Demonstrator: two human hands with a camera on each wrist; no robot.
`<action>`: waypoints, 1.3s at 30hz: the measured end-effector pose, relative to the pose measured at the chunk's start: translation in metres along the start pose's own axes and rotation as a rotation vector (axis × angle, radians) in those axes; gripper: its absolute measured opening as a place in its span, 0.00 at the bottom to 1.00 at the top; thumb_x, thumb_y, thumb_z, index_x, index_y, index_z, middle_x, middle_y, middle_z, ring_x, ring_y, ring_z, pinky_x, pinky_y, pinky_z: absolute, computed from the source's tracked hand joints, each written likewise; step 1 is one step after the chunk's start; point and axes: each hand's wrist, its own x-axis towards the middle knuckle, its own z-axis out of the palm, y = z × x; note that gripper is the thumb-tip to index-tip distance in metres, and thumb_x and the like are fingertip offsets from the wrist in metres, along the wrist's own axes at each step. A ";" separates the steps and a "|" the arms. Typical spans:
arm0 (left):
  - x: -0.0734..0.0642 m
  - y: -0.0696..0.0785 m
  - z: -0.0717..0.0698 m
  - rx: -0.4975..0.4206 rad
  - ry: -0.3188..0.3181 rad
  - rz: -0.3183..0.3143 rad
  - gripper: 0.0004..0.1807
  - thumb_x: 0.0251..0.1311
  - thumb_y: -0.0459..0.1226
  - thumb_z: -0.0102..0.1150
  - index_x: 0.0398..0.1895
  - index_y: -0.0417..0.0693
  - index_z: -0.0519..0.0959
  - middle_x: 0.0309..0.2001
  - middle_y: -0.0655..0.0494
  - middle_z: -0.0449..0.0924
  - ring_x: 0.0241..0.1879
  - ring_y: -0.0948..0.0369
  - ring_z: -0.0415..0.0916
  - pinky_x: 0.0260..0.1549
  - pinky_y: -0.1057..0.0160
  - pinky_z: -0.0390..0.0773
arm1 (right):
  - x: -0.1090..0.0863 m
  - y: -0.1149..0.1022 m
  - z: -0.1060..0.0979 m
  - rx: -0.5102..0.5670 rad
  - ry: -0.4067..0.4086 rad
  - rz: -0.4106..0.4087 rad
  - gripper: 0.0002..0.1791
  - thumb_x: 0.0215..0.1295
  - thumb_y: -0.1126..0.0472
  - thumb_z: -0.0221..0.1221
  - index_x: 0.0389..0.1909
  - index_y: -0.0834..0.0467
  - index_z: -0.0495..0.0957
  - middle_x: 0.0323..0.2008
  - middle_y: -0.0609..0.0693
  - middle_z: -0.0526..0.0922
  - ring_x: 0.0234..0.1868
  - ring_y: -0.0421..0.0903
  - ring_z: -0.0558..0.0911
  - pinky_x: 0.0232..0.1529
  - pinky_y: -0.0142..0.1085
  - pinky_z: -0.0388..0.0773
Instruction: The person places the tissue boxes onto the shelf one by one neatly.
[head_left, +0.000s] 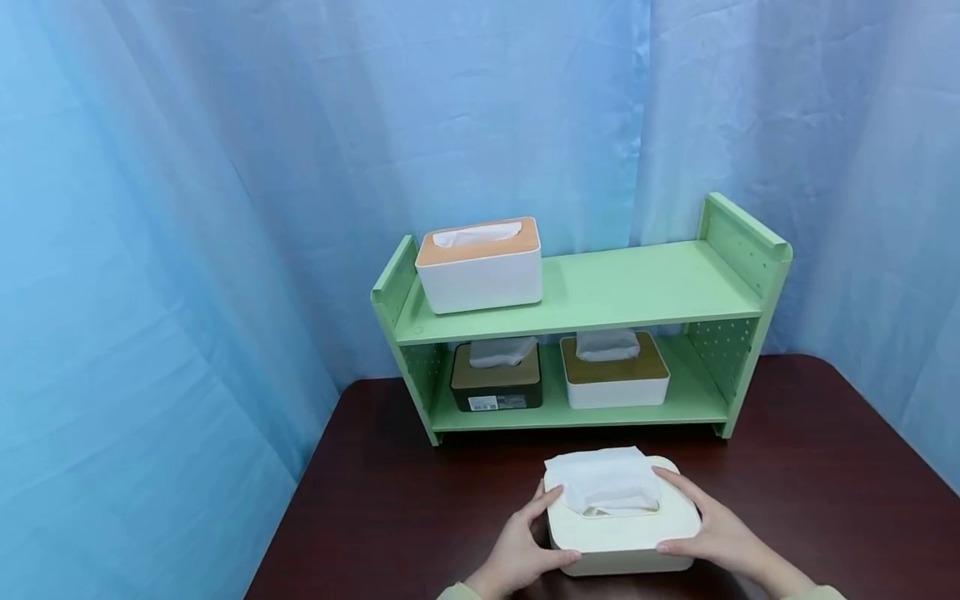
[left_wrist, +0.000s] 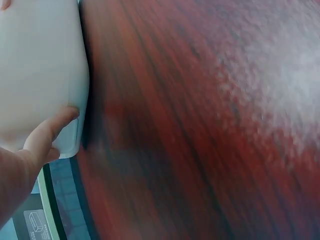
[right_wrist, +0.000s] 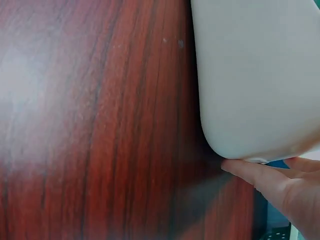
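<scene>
A cream-white tissue box [head_left: 611, 536] stands on the dark table, a white tissue [head_left: 600, 479] standing up from the slot in its lid. My left hand [head_left: 521, 542] grips the box's left side, thumb near the front corner and fingers farther back along the lid's edge. On the opposite side my right hand [head_left: 716, 533] holds it the same way, fingers spread from the thumb. The left wrist view shows the left thumb [left_wrist: 60, 122] lying against the box's pale front wall [left_wrist: 40, 75]. In the right wrist view, the right thumb [right_wrist: 245, 169] touches a rounded corner.
Behind the box stands a green two-tier shelf [head_left: 622, 287]. Its top tier bears a white tissue box with an orange-brown lid [head_left: 483, 275]. Below sit a dark tissue box [head_left: 495, 379] and a white tissue box with a wooden lid [head_left: 615, 392]. Blue curtains [head_left: 487, 125] hang behind.
</scene>
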 end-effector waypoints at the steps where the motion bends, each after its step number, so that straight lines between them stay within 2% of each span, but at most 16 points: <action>1: 0.001 0.001 -0.001 0.010 0.003 0.006 0.44 0.45 0.35 0.73 0.69 0.52 0.65 0.73 0.39 0.45 0.72 0.49 0.42 0.62 0.74 0.53 | 0.000 -0.001 0.000 -0.008 0.016 -0.008 0.53 0.44 0.50 0.73 0.71 0.48 0.57 0.67 0.64 0.63 0.63 0.40 0.65 0.51 0.50 0.69; 2: 0.001 0.003 -0.002 0.008 0.006 0.010 0.44 0.44 0.34 0.74 0.69 0.52 0.65 0.73 0.39 0.44 0.72 0.48 0.42 0.61 0.73 0.57 | 0.001 -0.003 0.000 -0.016 0.036 -0.022 0.53 0.43 0.49 0.74 0.71 0.47 0.57 0.67 0.63 0.64 0.62 0.35 0.64 0.51 0.49 0.69; 4: 0.003 0.008 -0.005 -0.020 0.004 0.013 0.45 0.44 0.32 0.73 0.69 0.51 0.65 0.74 0.39 0.42 0.72 0.47 0.40 0.55 0.71 0.67 | 0.002 -0.008 -0.003 -0.007 0.056 -0.050 0.54 0.42 0.50 0.74 0.71 0.46 0.57 0.67 0.64 0.64 0.62 0.32 0.62 0.52 0.49 0.68; 7: 0.005 0.021 -0.010 -0.041 0.003 0.025 0.45 0.43 0.29 0.73 0.69 0.49 0.64 0.75 0.41 0.39 0.72 0.45 0.40 0.44 0.70 0.76 | 0.005 -0.018 -0.010 0.000 0.083 -0.086 0.55 0.41 0.51 0.75 0.72 0.45 0.56 0.67 0.64 0.63 0.60 0.22 0.58 0.53 0.42 0.67; 8: 0.006 0.026 -0.012 -0.045 0.003 0.033 0.46 0.43 0.29 0.73 0.69 0.49 0.64 0.75 0.41 0.38 0.71 0.44 0.40 0.40 0.69 0.78 | 0.006 -0.022 -0.014 0.003 0.091 -0.104 0.55 0.41 0.52 0.75 0.72 0.44 0.56 0.67 0.64 0.63 0.60 0.21 0.57 0.53 0.39 0.67; 11: 0.009 0.044 -0.018 0.011 0.017 0.063 0.46 0.43 0.30 0.74 0.69 0.49 0.64 0.75 0.43 0.39 0.71 0.44 0.45 0.41 0.68 0.79 | 0.011 -0.034 -0.024 0.012 0.107 -0.152 0.56 0.40 0.53 0.76 0.72 0.43 0.55 0.68 0.64 0.62 0.59 0.18 0.55 0.50 0.25 0.63; 14: 0.011 0.066 -0.024 0.045 0.032 0.100 0.46 0.43 0.31 0.74 0.69 0.49 0.63 0.76 0.45 0.39 0.70 0.46 0.49 0.42 0.67 0.79 | 0.016 -0.047 -0.036 0.014 0.123 -0.204 0.57 0.40 0.54 0.76 0.72 0.44 0.55 0.67 0.65 0.62 0.57 0.17 0.55 0.48 0.20 0.61; 16: 0.014 0.081 -0.028 0.057 0.039 0.121 0.46 0.44 0.31 0.73 0.69 0.49 0.63 0.76 0.47 0.39 0.71 0.47 0.50 0.43 0.68 0.78 | 0.020 -0.057 -0.046 -0.002 0.141 -0.219 0.58 0.39 0.54 0.76 0.72 0.45 0.55 0.66 0.65 0.63 0.56 0.18 0.57 0.48 0.20 0.61; 19: 0.019 0.105 -0.037 0.072 0.025 0.159 0.46 0.45 0.31 0.73 0.70 0.51 0.62 0.76 0.52 0.37 0.71 0.51 0.50 0.46 0.68 0.77 | 0.024 -0.075 -0.064 -0.027 0.169 -0.222 0.59 0.39 0.54 0.77 0.73 0.44 0.54 0.65 0.66 0.64 0.56 0.26 0.63 0.46 0.20 0.62; 24: 0.036 0.148 -0.054 0.182 -0.027 0.237 0.46 0.50 0.35 0.71 0.71 0.61 0.58 0.76 0.61 0.32 0.73 0.59 0.48 0.51 0.68 0.75 | 0.032 -0.104 -0.098 -0.047 0.239 -0.254 0.60 0.38 0.58 0.77 0.73 0.44 0.53 0.66 0.66 0.63 0.59 0.40 0.66 0.46 0.16 0.57; 26: 0.045 0.164 -0.060 0.230 -0.035 0.288 0.46 0.51 0.36 0.70 0.72 0.62 0.57 0.76 0.61 0.30 0.73 0.60 0.48 0.52 0.67 0.75 | 0.037 -0.115 -0.112 -0.043 0.253 -0.268 0.60 0.39 0.60 0.76 0.74 0.43 0.52 0.68 0.65 0.60 0.63 0.48 0.65 0.51 0.23 0.60; 28: 0.055 0.177 -0.066 0.253 -0.045 0.346 0.46 0.51 0.34 0.69 0.73 0.60 0.56 0.77 0.58 0.30 0.73 0.59 0.48 0.52 0.65 0.75 | 0.042 -0.125 -0.126 -0.047 0.257 -0.266 0.60 0.40 0.60 0.76 0.74 0.42 0.50 0.70 0.65 0.57 0.65 0.58 0.63 0.55 0.37 0.63; 31: 0.072 0.194 -0.073 0.277 -0.043 0.395 0.47 0.51 0.33 0.69 0.73 0.58 0.56 0.77 0.59 0.31 0.72 0.59 0.50 0.51 0.62 0.76 | 0.052 -0.138 -0.145 -0.040 0.251 -0.251 0.61 0.42 0.60 0.75 0.74 0.40 0.47 0.71 0.66 0.52 0.65 0.69 0.59 0.50 0.57 0.62; 32: 0.078 0.198 -0.075 0.275 -0.050 0.399 0.47 0.51 0.32 0.69 0.73 0.58 0.56 0.77 0.60 0.32 0.72 0.59 0.51 0.51 0.62 0.77 | 0.055 -0.141 -0.149 -0.040 0.252 -0.248 0.61 0.42 0.60 0.75 0.75 0.40 0.47 0.71 0.66 0.52 0.64 0.70 0.58 0.49 0.60 0.61; 34: 0.088 0.205 -0.079 0.280 -0.060 0.385 0.47 0.51 0.33 0.69 0.73 0.59 0.56 0.76 0.62 0.32 0.72 0.59 0.51 0.49 0.62 0.78 | 0.062 -0.144 -0.156 -0.040 0.249 -0.240 0.61 0.44 0.59 0.74 0.75 0.40 0.45 0.71 0.67 0.50 0.64 0.70 0.58 0.49 0.62 0.61; 39: 0.106 0.211 -0.084 0.256 -0.075 0.302 0.46 0.52 0.35 0.69 0.72 0.64 0.57 0.76 0.66 0.33 0.73 0.61 0.49 0.48 0.65 0.78 | 0.076 -0.145 -0.162 -0.007 0.216 -0.229 0.59 0.48 0.59 0.72 0.75 0.41 0.43 0.73 0.65 0.46 0.64 0.68 0.57 0.49 0.61 0.62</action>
